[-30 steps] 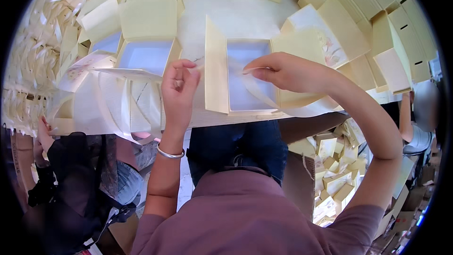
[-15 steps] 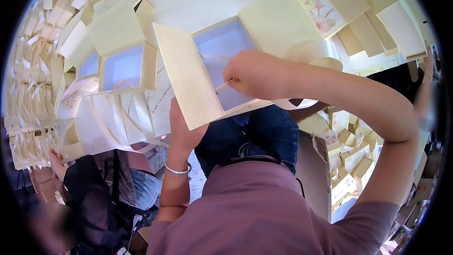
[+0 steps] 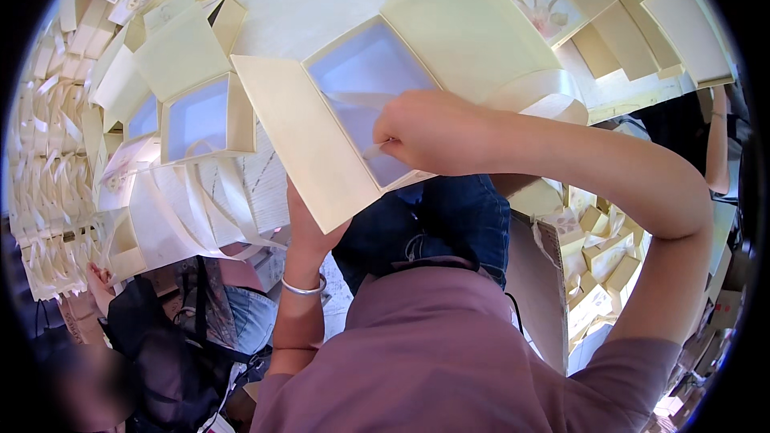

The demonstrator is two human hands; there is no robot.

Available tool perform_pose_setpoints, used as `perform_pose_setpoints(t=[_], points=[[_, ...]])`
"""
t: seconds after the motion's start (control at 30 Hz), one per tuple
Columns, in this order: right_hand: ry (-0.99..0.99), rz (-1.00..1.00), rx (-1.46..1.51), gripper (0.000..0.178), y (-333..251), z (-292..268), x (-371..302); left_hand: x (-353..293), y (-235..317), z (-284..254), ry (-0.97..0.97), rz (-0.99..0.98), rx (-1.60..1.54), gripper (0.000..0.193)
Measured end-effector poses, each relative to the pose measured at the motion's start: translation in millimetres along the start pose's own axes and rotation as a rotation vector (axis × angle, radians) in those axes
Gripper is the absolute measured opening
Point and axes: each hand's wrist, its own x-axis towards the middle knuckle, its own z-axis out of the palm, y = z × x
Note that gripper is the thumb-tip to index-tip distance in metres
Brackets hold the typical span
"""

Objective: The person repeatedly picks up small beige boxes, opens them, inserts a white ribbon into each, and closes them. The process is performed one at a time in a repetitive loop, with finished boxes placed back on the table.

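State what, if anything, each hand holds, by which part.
Right hand: a pale ribbon, pinched by a stretch near the open box's left inner wall. Left hand: partly hidden by the flap; its hold cannot be told.

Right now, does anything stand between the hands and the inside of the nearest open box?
For the right hand, nothing visible: it is over the open box, gripping a ribbon. The left hand is partly hidden by the box's cream flap, which stands between it and the inside.
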Motion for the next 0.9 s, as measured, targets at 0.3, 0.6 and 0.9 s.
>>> perform_pose_setpoints(t=[0.3, 0.6, 0.9], points=[[0.2, -0.184, -0.503, 0.013, -26.9, -2.8, -8.2, 7.4, 13.9, 7.4, 0.088, 0.097, -0.046, 0.026], [0.589, -0.288, -0.618, 0.035, -36.2, 64.7, -55.8, 18.7, 6.9, 4.8, 0.486, -0.504, -1.312, 0.036], [0.738, -0.238, -0.458, 0.059, -26.4, 2.1, -60.0, 22.6, -3.8, -15.5, 0.406, -0.549, -1.557, 0.027]])
